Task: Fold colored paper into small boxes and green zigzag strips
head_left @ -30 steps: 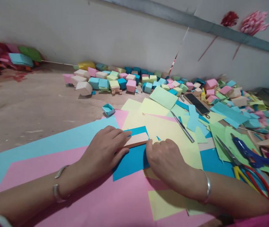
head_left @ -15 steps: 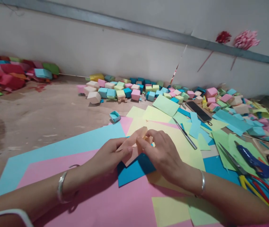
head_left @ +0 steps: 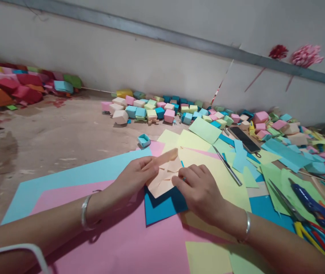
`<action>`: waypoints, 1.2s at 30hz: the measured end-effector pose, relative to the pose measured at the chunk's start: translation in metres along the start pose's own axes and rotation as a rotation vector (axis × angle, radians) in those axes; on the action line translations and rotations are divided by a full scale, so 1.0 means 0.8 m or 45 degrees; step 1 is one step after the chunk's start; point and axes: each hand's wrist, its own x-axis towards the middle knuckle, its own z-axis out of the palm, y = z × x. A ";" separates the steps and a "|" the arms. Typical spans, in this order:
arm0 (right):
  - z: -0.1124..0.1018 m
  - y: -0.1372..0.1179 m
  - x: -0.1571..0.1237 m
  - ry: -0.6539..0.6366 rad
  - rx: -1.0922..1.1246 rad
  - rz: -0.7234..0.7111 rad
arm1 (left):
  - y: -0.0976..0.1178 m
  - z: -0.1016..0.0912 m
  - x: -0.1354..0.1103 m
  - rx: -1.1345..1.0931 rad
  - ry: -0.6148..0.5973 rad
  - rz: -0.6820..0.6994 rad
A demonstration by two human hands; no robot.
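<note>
A peach sheet of folded paper [head_left: 162,184] is tilted up between my hands, its creased flaps partly opened and one side wall standing. My left hand [head_left: 135,176] is closed on its left side, thumb on the near face. At the right corner, my right hand [head_left: 204,192] pinches the paper with thumb and curled fingers. Below it lies a dark blue square of paper [head_left: 162,213], on top of a large pink sheet [head_left: 116,243]. A small light-blue paper box [head_left: 144,140] sits beyond the left hand.
Rows of small paper boxes [head_left: 151,113] line the wall, with a red and orange pile [head_left: 28,87] at left. To the right lie a craft knife [head_left: 227,166], a phone [head_left: 244,139], scissors [head_left: 296,217], a blue-handled tool [head_left: 308,198] and paper scraps.
The peach paper has been opened out and turned, showing its creased inside. My right hand has shifted from its top to its right corner. The view has swung slightly left.
</note>
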 end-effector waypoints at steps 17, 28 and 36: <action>0.006 -0.007 -0.007 -0.398 0.028 -0.032 | -0.023 -0.002 -0.009 1.608 0.325 1.046; 0.007 -0.007 -0.009 -0.453 -0.049 0.033 | -0.033 -0.002 0.004 1.638 0.183 0.820; 0.002 -0.011 -0.009 -0.406 -0.192 0.055 | -0.033 -0.006 0.008 1.610 0.123 0.791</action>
